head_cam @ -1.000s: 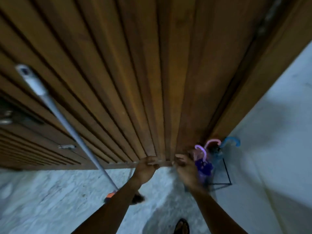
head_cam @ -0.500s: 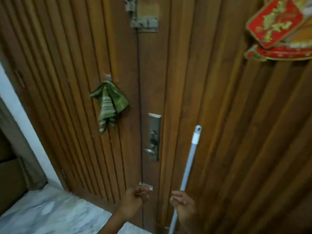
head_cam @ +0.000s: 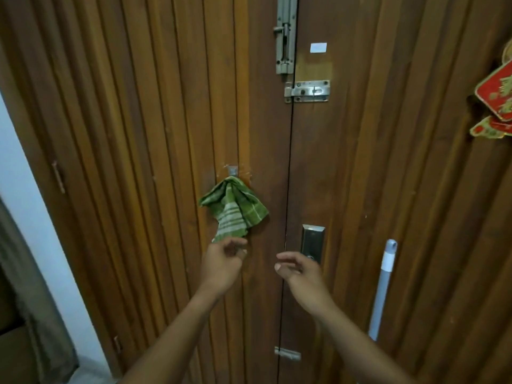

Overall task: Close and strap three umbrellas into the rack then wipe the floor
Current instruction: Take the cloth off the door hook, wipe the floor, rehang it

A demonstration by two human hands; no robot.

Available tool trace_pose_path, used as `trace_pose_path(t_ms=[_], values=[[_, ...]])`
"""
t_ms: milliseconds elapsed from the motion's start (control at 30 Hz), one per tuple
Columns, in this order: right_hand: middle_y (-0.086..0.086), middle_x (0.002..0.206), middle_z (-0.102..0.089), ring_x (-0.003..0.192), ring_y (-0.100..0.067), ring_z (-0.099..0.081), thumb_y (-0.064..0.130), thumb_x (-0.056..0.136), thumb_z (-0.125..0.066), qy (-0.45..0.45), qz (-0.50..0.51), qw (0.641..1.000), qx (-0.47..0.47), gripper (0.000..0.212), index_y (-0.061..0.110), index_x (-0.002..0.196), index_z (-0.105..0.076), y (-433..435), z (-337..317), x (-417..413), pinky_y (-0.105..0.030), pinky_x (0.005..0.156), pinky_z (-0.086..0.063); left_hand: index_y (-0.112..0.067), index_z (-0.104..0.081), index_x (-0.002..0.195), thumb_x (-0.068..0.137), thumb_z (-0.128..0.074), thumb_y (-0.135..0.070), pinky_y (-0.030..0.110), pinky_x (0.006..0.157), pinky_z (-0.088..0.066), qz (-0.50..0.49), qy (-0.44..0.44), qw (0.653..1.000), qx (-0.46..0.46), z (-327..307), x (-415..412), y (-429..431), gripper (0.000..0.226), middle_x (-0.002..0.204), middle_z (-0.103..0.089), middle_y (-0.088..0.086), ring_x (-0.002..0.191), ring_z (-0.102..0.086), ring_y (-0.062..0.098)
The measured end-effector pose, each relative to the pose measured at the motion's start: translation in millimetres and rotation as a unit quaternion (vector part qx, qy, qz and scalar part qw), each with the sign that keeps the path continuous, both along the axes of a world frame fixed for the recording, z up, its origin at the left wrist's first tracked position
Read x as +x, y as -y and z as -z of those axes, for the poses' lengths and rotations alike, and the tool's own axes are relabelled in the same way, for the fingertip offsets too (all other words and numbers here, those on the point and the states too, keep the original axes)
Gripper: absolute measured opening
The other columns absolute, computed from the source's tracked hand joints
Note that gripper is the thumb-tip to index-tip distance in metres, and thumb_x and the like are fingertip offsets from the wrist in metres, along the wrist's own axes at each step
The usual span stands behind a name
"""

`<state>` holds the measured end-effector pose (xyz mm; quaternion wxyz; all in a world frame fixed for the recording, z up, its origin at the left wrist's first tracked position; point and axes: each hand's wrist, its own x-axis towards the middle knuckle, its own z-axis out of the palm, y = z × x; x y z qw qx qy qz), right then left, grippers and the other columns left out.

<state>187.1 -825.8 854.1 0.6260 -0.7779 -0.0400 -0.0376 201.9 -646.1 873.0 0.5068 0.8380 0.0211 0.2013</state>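
A green striped cloth (head_cam: 234, 210) hangs from a small hook on the left leaf of a slatted wooden door (head_cam: 346, 167). My left hand (head_cam: 221, 263) is raised just under the cloth's lower tip, fingers curled and apart, holding nothing. My right hand (head_cam: 300, 273) hovers beside it at the door's centre seam, fingers spread and empty. A grey mop handle (head_cam: 383, 289) leans against the right leaf, to the right of my right hand. The umbrellas and their rack are out of view.
A metal lock plate with a knob (head_cam: 312, 242) sits just past my right hand. Two bolts (head_cam: 307, 91) are higher up on the seam. Red ornaments (head_cam: 496, 98) hang at the right edge. A white wall (head_cam: 25, 167) and a curtain are at the left.
The view has swung up from the floor and the umbrella rack to the middle of the door. Both hands rose from the door's bottom; the right hand has moved left of the mop handle.
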Motion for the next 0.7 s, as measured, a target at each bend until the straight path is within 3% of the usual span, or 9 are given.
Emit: trace_pose_path(t_ms=[100,167,233,300,400,467,600,700], values=[[0.015,0.104,-0.067,0.099,-0.007,-0.064,0.026,0.092,-0.071,0.031,0.021,0.999,-0.021,0.015,0.029,0.106,-0.07,-20,-24,45,-0.021,0.075,-0.048,-0.027,-0.073,0.1,0.091,-0.068,-0.016,0.022,0.082,-0.047,-0.049,0.04,0.997,0.041,-23,29,-18,0.015,0.109,-0.065,-0.012,0.102,-0.059,0.005],[0.015,0.108,-0.066,0.103,-0.009,-0.063,0.033,0.091,-0.071,0.033,0.044,0.998,-0.027,0.017,0.031,0.107,-0.067,-34,-35,74,-0.027,0.078,-0.047,-0.028,-0.071,0.107,0.091,-0.068,-0.022,0.025,0.078,-0.051,-0.083,0.057,0.993,0.06,-35,47,-29,0.017,0.108,-0.063,-0.013,0.089,-0.06,0.003],[0.012,0.11,-0.063,0.103,-0.013,-0.06,0.038,0.092,-0.07,0.025,0.066,0.997,-0.024,0.021,0.029,0.108,-0.061,-49,-43,96,-0.03,0.078,-0.045,-0.03,-0.065,0.119,0.089,-0.069,-0.029,0.024,0.089,-0.045,-0.11,0.075,0.984,0.116,-43,70,-42,0.03,0.121,-0.059,-0.008,0.105,-0.058,0.009],[0.008,0.102,-0.059,0.091,-0.013,-0.057,0.04,0.093,-0.068,0.007,0.095,0.995,-0.004,0.028,0.023,0.11,-0.054,-64,-50,110,-0.031,0.07,-0.043,-0.033,-0.056,0.129,0.086,-0.07,-0.033,0.032,0.102,-0.041,-0.127,0.08,0.974,0.169,-47,94,-56,0.045,0.134,-0.05,-0.004,0.127,-0.047,0.019],[0.004,0.086,-0.053,0.073,-0.013,-0.052,0.038,0.092,-0.068,0.0,0.121,0.992,0.016,0.033,0.018,0.108,-0.048,-81,-48,122,-0.031,0.063,-0.04,-0.034,-0.044,0.137,0.086,-0.067,-0.031,0.044,0.105,-0.038,-0.114,0.067,0.972,0.194,-44,118,-67,0.055,0.136,-0.048,-0.002,0.129,-0.043,0.023],[0.001,0.083,-0.054,0.072,-0.017,-0.054,0.035,0.088,-0.071,0.005,0.136,0.991,0.003,0.033,0.02,0.103,-0.046,-89,-49,128,-0.035,0.065,-0.042,-0.034,-0.04,0.14,0.087,-0.064,-0.03,0.046,0.105,-0.035,-0.098,0.066,0.974,0.192,-40,129,-68,0.058,0.135,-0.051,-0.004,0.129,-0.043,0.022],[0.0,0.091,-0.069,0.087,-0.02,-0.069,0.02,0.085,-0.074,0.004,0.153,0.988,0.02,0.029,0.03,0.102,-0.052,-97,-63,130,-0.04,0.081,-0.056,-0.03,-0.051,0.132,0.09,-0.063,-0.023,0.045,0.102,-0.036,-0.037,0.076,0.983,0.165,-43,152,-74,0.043,0.123,-0.058,-0.004,0.121,-0.05,0.021],[0.003,0.09,-0.076,0.088,-0.018,-0.073,0.012,0.09,-0.069,0.037,0.163,0.986,0.022,0.015,0.026,0.095,-0.07,-100,-81,120,-0.037,0.082,-0.06,-0.015,-0.068,0.107,0.094,-0.056,-0.005,0.03,0.086,-0.041,0.044,0.078,0.994,0.064,-53,161,-80,0.021,0.108,-0.061,0.005,0.11,-0.054,0.026]])
